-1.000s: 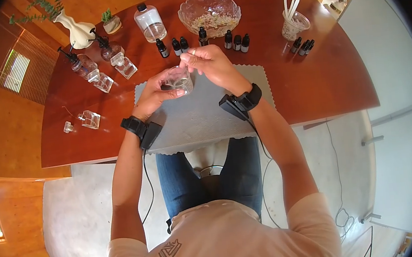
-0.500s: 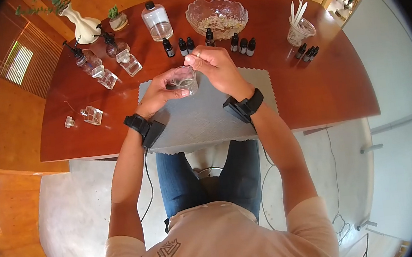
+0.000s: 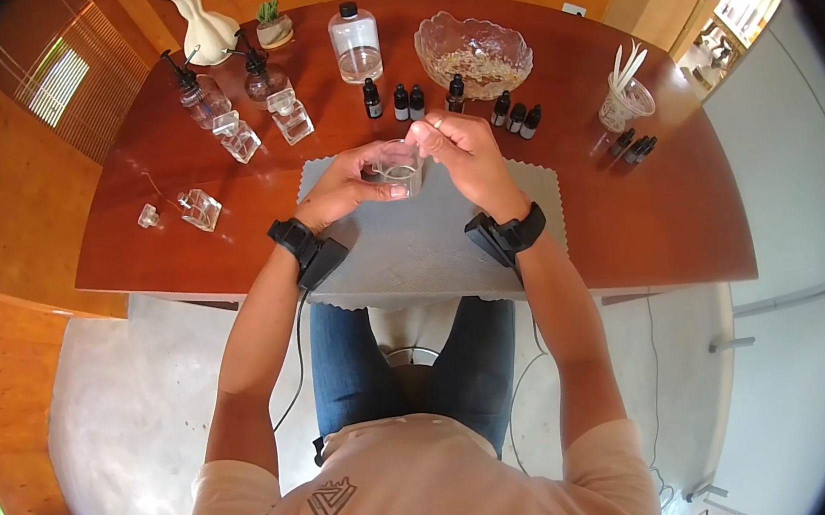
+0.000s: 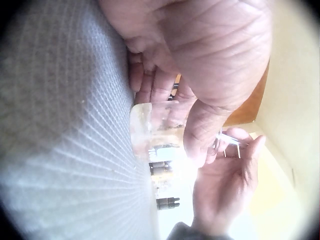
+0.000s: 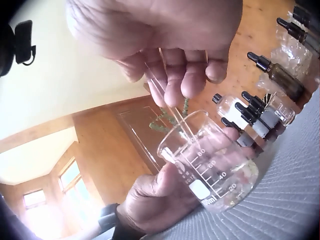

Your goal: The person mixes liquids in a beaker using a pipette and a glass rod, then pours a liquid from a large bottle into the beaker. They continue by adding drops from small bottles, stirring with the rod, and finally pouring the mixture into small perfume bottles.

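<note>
One beaker in left fingers; right fingers: rod.

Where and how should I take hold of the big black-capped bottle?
Probably around the clear bottle's body, below the shoulders, from the left: it stands upright with fairly straight sides, small dropper bottles stand in front, and the glass bowl sits to its right.

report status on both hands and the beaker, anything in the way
Left hand gripping glass beaker. Right hand pinching thin clear rod, lower end inside beaker. Dropper bottles beyond the hands, none in the way.
</note>
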The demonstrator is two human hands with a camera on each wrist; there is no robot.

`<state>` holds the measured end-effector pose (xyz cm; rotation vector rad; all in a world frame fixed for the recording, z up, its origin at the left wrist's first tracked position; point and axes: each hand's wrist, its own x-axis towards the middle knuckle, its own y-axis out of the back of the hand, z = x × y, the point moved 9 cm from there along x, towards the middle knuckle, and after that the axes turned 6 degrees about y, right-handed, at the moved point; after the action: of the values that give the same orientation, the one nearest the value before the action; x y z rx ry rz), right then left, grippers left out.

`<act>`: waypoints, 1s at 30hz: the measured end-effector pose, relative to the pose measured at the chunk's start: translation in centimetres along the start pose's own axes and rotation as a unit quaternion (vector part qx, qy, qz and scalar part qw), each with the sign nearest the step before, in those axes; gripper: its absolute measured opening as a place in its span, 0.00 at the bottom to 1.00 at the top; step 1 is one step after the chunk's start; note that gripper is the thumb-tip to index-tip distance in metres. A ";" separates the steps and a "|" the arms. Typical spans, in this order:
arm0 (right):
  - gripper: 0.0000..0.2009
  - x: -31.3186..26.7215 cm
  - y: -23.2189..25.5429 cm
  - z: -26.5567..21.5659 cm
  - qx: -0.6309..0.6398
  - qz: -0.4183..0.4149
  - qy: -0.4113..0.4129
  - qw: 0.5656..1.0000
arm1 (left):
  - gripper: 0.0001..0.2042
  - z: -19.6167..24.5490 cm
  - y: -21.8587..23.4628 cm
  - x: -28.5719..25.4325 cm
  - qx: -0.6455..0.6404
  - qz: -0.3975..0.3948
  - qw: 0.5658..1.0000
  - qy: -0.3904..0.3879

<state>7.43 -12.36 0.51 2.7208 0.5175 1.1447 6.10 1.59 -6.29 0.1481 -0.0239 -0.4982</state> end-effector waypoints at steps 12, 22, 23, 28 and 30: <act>0.24 -0.3 -0.3 0.8 0.002 -0.038 -0.037 0.999 | 0.31 -0.4 0.3 0.1 0.015 0.004 1.000 -0.008; 0.22 -0.7 -0.7 1.6 0.034 -0.066 -0.090 0.993 | 0.32 -0.5 0.3 0.2 0.027 0.006 1.000 -0.014; 0.22 -0.6 -0.4 1.4 0.028 -0.048 -0.076 0.996 | 0.32 -0.4 0.3 0.2 0.026 0.005 1.000 -0.013; 0.22 -0.2 -0.1 0.9 0.009 -0.029 -0.048 0.998 | 0.31 -0.3 0.1 0.1 0.011 0.001 1.000 -0.002; 0.22 -0.7 -0.4 1.6 0.031 -0.041 -0.089 0.995 | 0.31 -0.2 0.0 0.1 0.005 0.000 1.000 0.000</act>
<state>8.02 -12.22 -1.13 2.7905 0.6416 0.8707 6.19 1.59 -6.49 0.1575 -0.0271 -0.4976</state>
